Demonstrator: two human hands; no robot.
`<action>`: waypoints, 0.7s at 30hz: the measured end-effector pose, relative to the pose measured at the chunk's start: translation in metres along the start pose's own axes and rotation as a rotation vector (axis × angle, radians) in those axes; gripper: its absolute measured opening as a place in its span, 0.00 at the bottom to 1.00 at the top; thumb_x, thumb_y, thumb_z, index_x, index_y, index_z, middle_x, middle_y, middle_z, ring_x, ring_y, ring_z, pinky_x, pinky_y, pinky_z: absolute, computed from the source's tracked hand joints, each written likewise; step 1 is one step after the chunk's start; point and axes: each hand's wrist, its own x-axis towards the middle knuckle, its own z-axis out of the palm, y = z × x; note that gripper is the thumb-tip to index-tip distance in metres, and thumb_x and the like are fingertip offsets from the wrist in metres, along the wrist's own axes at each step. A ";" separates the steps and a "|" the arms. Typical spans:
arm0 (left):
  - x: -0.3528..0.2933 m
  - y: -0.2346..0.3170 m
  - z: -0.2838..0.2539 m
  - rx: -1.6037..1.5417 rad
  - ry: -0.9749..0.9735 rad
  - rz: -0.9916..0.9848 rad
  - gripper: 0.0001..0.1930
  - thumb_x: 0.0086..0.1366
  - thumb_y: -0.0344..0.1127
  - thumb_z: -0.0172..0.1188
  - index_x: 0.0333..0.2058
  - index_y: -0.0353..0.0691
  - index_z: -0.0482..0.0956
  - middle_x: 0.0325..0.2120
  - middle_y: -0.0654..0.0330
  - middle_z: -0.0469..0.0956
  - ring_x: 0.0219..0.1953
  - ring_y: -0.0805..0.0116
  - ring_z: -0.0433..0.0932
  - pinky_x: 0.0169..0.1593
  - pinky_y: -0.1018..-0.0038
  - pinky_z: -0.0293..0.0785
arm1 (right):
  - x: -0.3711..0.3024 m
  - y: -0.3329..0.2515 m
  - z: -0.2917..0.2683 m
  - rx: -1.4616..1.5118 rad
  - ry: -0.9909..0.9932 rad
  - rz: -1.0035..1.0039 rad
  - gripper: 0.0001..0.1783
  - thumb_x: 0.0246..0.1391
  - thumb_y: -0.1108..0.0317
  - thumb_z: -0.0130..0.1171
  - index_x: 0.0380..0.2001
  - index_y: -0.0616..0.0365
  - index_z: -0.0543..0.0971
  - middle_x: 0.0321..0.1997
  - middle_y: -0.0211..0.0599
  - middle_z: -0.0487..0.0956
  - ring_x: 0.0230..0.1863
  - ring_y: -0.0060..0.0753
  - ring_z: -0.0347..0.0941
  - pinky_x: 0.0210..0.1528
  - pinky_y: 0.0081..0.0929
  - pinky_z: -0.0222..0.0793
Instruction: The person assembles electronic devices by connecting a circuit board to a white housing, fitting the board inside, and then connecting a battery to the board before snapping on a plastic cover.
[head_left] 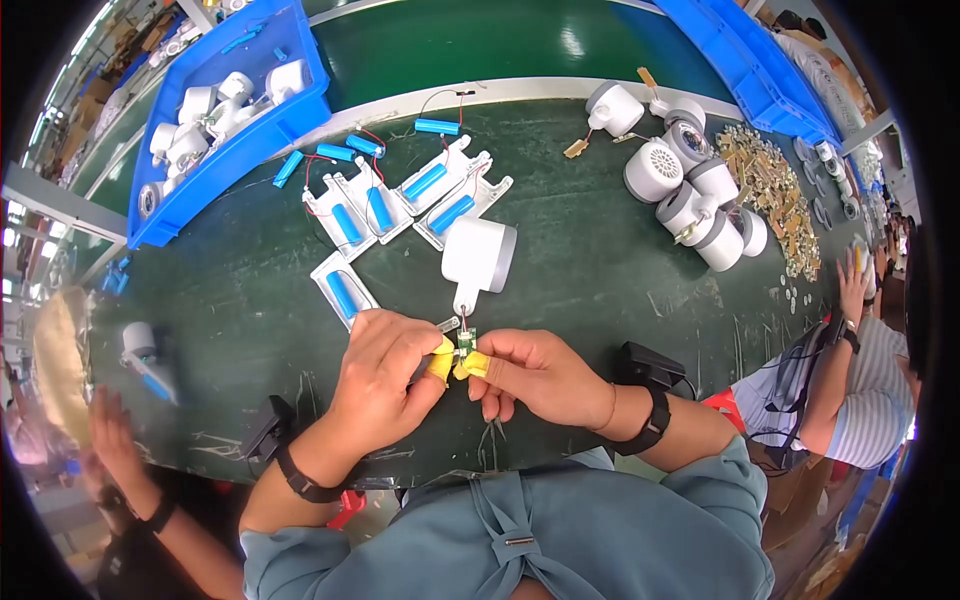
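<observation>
A small green circuit board (467, 341) is pinched between the yellow-covered thumb and finger of my right hand (545, 375). My left hand (385, 360), also with yellow finger covers, is closed in a pinch against the board's left side; its fingertips hide what they grip. Thin wires run from the board up to a white round-headed housing (475, 255) with a grey rim, lying just beyond my hands. Left of that housing, several white half shells (327, 272) hold blue cylindrical batteries (340, 294). The nearest shell lies just past my left hand.
At the far left stands a blue bin (228, 135) of white housings. More white housings (655, 170) lie right, beside a pile of small tan boards (770, 200). Another blue bin (750, 75) is at the back right. Co-workers' hands (118, 435) show at both sides.
</observation>
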 end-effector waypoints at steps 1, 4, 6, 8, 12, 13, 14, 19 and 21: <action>0.000 0.000 0.001 0.005 0.013 0.007 0.19 0.42 0.22 0.65 0.37 0.37 0.74 0.33 0.57 0.79 0.33 0.56 0.75 0.42 0.63 0.66 | 0.000 0.000 -0.001 -0.022 -0.019 0.006 0.11 0.70 0.67 0.45 0.43 0.62 0.74 0.35 0.32 0.79 0.30 0.19 0.77 0.31 0.16 0.73; 0.001 0.000 0.002 0.039 0.050 0.026 0.19 0.41 0.21 0.65 0.36 0.36 0.74 0.32 0.57 0.79 0.32 0.57 0.75 0.42 0.64 0.66 | 0.002 0.001 0.004 0.014 0.004 -0.006 0.09 0.67 0.69 0.45 0.39 0.61 0.74 0.33 0.30 0.79 0.28 0.17 0.76 0.28 0.16 0.72; 0.001 0.001 0.001 0.066 0.054 0.039 0.20 0.40 0.21 0.65 0.36 0.36 0.74 0.32 0.57 0.79 0.31 0.58 0.75 0.42 0.64 0.66 | 0.004 0.000 0.005 0.035 0.003 -0.003 0.09 0.67 0.69 0.45 0.39 0.61 0.74 0.33 0.30 0.79 0.27 0.17 0.76 0.28 0.16 0.72; 0.002 0.001 0.001 0.091 0.061 0.052 0.20 0.40 0.21 0.65 0.36 0.36 0.74 0.32 0.57 0.79 0.31 0.58 0.75 0.42 0.64 0.66 | 0.004 -0.001 0.006 0.054 0.004 0.001 0.09 0.67 0.69 0.45 0.39 0.61 0.74 0.33 0.31 0.79 0.27 0.17 0.76 0.28 0.16 0.72; 0.004 0.003 0.000 0.122 0.046 0.098 0.19 0.41 0.21 0.65 0.36 0.37 0.74 0.32 0.57 0.79 0.30 0.59 0.75 0.41 0.64 0.66 | 0.005 0.001 0.006 0.026 0.015 -0.009 0.09 0.66 0.70 0.45 0.37 0.61 0.75 0.33 0.31 0.79 0.27 0.17 0.76 0.27 0.16 0.72; 0.004 0.004 -0.001 0.125 0.040 0.107 0.19 0.42 0.20 0.65 0.35 0.37 0.73 0.32 0.57 0.79 0.30 0.58 0.75 0.40 0.63 0.67 | 0.005 0.001 0.007 0.015 0.018 -0.015 0.09 0.66 0.70 0.45 0.37 0.62 0.75 0.33 0.31 0.80 0.27 0.17 0.76 0.27 0.16 0.72; 0.004 0.005 -0.002 0.124 0.038 0.108 0.19 0.42 0.20 0.65 0.35 0.37 0.73 0.32 0.57 0.79 0.30 0.58 0.75 0.40 0.63 0.67 | 0.004 0.001 0.008 0.016 0.020 -0.015 0.09 0.66 0.70 0.45 0.37 0.62 0.75 0.33 0.31 0.80 0.27 0.17 0.76 0.27 0.16 0.72; -0.002 0.001 0.005 0.046 0.059 -0.022 0.17 0.47 0.20 0.65 0.39 0.36 0.76 0.33 0.55 0.80 0.29 0.58 0.75 0.38 0.66 0.71 | 0.004 0.004 0.016 -0.105 0.151 -0.129 0.07 0.64 0.72 0.48 0.35 0.63 0.75 0.30 0.33 0.80 0.26 0.18 0.77 0.26 0.18 0.72; -0.007 0.000 0.004 0.032 0.045 -0.073 0.16 0.49 0.20 0.64 0.39 0.35 0.76 0.34 0.55 0.80 0.30 0.57 0.76 0.38 0.67 0.72 | 0.004 0.006 0.019 -0.144 0.202 -0.171 0.07 0.64 0.72 0.49 0.34 0.64 0.75 0.28 0.34 0.80 0.26 0.18 0.77 0.26 0.18 0.72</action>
